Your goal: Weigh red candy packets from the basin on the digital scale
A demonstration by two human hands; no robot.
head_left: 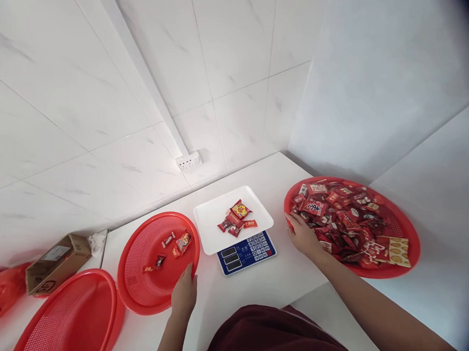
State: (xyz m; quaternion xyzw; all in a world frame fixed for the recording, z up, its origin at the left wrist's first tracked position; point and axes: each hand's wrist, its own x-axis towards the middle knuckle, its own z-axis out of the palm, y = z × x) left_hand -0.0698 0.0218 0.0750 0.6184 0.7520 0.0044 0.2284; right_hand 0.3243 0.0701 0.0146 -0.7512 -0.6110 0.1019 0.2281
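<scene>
My left hand (184,290) is closed on the near right rim of a round red plastic basket (140,295). A few small wrapped snacks (183,243) lie in that basket. At the right, my right hand (304,237) is closed on the left rim of a bigger-looking red basket (413,239), heaped with red snack packets (347,217); some fingertips are hard to make out. Between the hands stands a digital scale (239,256) with a blue keypad. Several small packets (236,217), one of them yellow and red, rest on its white tray (209,224).
Another red basket (112,318) stands at the lower left, beside the one at my left hand. Behind it are a cardboard box (60,263) and red plastic bags (6,289). A white tiled wall with a power socket (188,161) backs the white table (273,173).
</scene>
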